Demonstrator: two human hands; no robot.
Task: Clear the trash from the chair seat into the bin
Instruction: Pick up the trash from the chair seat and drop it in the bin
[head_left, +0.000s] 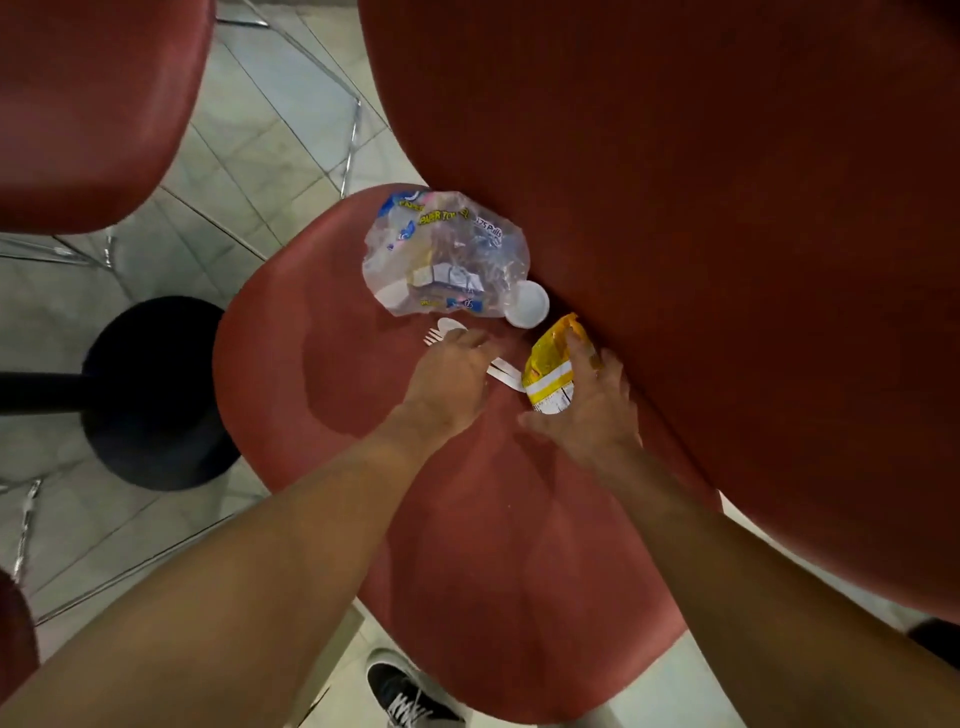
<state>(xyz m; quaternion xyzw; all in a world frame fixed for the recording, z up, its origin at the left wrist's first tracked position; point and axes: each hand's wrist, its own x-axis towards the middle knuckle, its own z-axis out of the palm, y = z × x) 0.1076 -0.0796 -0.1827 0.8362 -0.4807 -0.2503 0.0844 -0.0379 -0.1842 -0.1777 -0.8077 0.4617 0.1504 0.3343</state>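
1. Red upholstery covers the chair seat (363, 415), which carries all the trash at its far end, bunched against the foot of the backrest (727, 208). That is likely why both arms reach so far forward.
2. Clear plastic, the crumpled paper-towel wrapper (441, 254) lies flat and loose at the back of the seat, untouched by either hand. It is light and would probably bunch easily in one grab.
3. Next in size, the yellow snack bag (553, 371) leans in the crease where seat meets backrest. The right hand (587, 410) lies over its right side with fingers reaching up along it and the thumb spread out to the left, closing round the bag rather than firmly gripping it yet, as far as can be judged.
4. Beside the wrapper's lower right corner sits a small white cup lid (530, 305), touching or just under the plastic edge.
5. Smallest are the white plastic fork and spoon (441, 331), lying together. The left hand (449, 374) covers their middle, fingers curled down onto them as if to pinch them up; whether they are lifted cannot be told.
6. No bin shows in view, so nothing has reached it yet.
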